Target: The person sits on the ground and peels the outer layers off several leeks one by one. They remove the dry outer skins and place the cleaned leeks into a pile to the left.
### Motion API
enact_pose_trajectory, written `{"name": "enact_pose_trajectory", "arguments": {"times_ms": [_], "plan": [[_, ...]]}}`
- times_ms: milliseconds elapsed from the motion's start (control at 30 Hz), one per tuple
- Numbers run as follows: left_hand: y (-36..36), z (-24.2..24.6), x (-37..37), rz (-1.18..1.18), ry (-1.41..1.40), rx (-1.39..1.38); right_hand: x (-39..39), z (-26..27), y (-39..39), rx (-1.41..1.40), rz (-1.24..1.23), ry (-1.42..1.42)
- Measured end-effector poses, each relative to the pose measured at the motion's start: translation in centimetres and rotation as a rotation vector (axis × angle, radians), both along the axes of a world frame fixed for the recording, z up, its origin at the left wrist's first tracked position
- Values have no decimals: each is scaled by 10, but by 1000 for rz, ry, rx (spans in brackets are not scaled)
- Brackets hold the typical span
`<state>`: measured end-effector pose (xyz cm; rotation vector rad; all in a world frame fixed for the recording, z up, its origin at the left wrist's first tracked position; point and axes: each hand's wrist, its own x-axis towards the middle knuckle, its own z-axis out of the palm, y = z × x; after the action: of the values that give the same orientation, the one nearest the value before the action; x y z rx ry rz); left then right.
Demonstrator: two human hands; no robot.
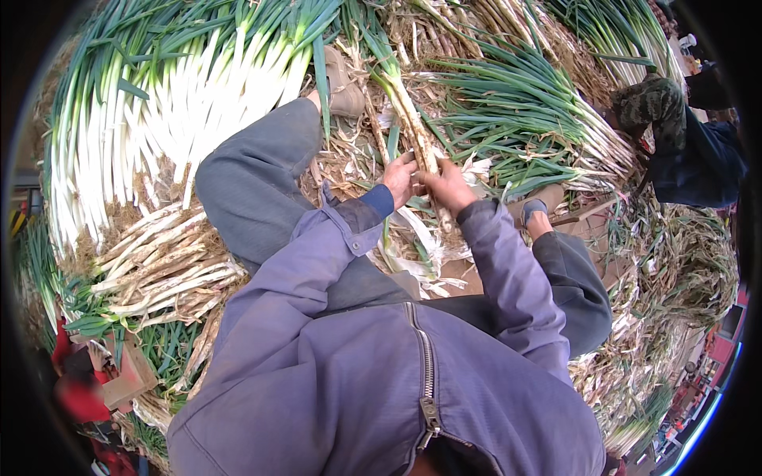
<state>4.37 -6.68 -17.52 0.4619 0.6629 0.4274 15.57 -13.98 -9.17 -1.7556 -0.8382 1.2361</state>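
Note:
Between my knees, my left hand [400, 180] and my right hand [449, 187] meet around a long Welsh onion [418, 132]. Its shank is covered in dry, soil-stained brownish skin. The green leaves lie away from me, while the root end points back toward my body. Bent fingers of the left hand press the shank from the left; the right hand wraps it from the other side, partly hiding it. Under both hands lie loose pale strips of peeled skin [425, 238] and torn leaves.
Cleaned white Welsh onions [196, 95] form a broad pile at the left. Nearer me lie soil-stained stalks [172, 268]. A leafy bundle [518, 113] rests right of my hands, beside another person [684, 143]. Leaf waste [661, 279] heaps at the right. Someone in red [80, 395] is at lower left.

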Motion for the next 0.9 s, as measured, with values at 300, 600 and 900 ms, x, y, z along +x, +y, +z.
{"name": "enact_pose_trajectory", "arguments": {"times_ms": [300, 600, 900], "plan": [[-37, -14, -10, -72, 291, 77, -41, -46, -76, -166, 62, -866], [-68, 26, -26, -278, 341, -35, -43, -19, -85, -225, 71, -807], [-70, 19, -36, -442, 321, 15, -45, -32, -96, -58, -2, -618]]}}
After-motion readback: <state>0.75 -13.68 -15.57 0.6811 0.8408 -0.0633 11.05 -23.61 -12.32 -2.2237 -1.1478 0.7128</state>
